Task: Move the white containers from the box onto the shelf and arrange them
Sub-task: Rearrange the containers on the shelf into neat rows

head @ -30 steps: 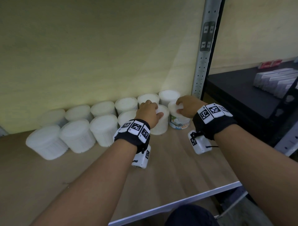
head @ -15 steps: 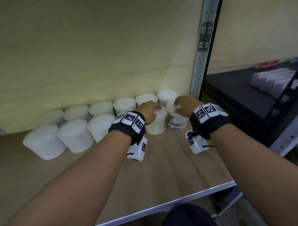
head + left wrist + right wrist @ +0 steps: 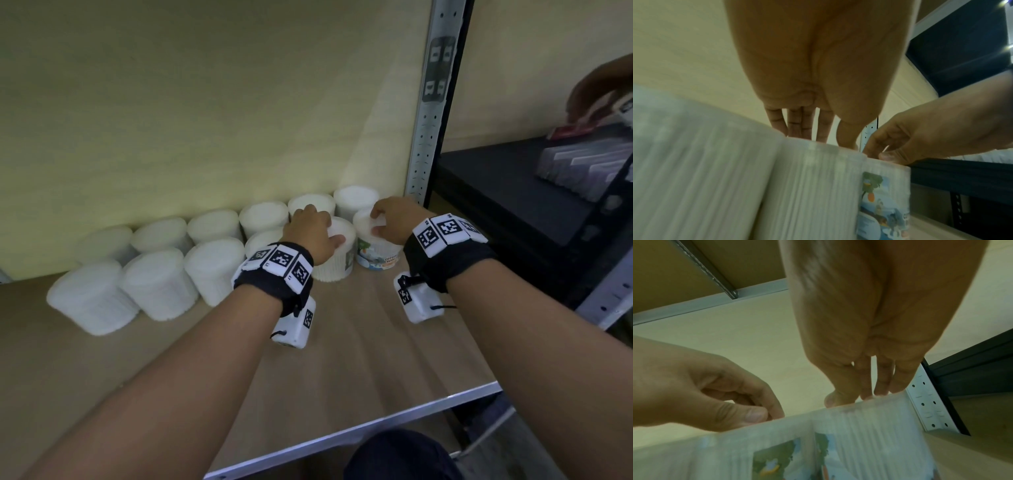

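Observation:
Two rows of white ribbed containers [image 3: 157, 284] stand on the wooden shelf [image 3: 359, 342] against the back wall. At the right end of the front row, my left hand [image 3: 313, 231] grips the top of a white container [image 3: 337, 263], thumb on the near rim and fingers over the far side. Right beside it, my right hand [image 3: 390, 217] holds the lid of a container with a colourful label [image 3: 376, 253]. The left wrist view has my left hand's fingers [image 3: 801, 126] on that container's top [image 3: 812, 186]. In the right wrist view my right hand [image 3: 859, 386] reaches the labelled container's rim [image 3: 859, 434].
A grey perforated upright [image 3: 428, 120] stands just right of the containers. Beyond it is a black shelf [image 3: 513, 192] with stacked pale packs [image 3: 589, 164]. Another person's hand [image 3: 599, 89] reaches a red pack [image 3: 572, 128] there. The shelf's metal front edge [image 3: 342, 442] is near me.
Both hands have stayed on the same two containers with only slight shifts. Another person's hand has come into view at the far right.

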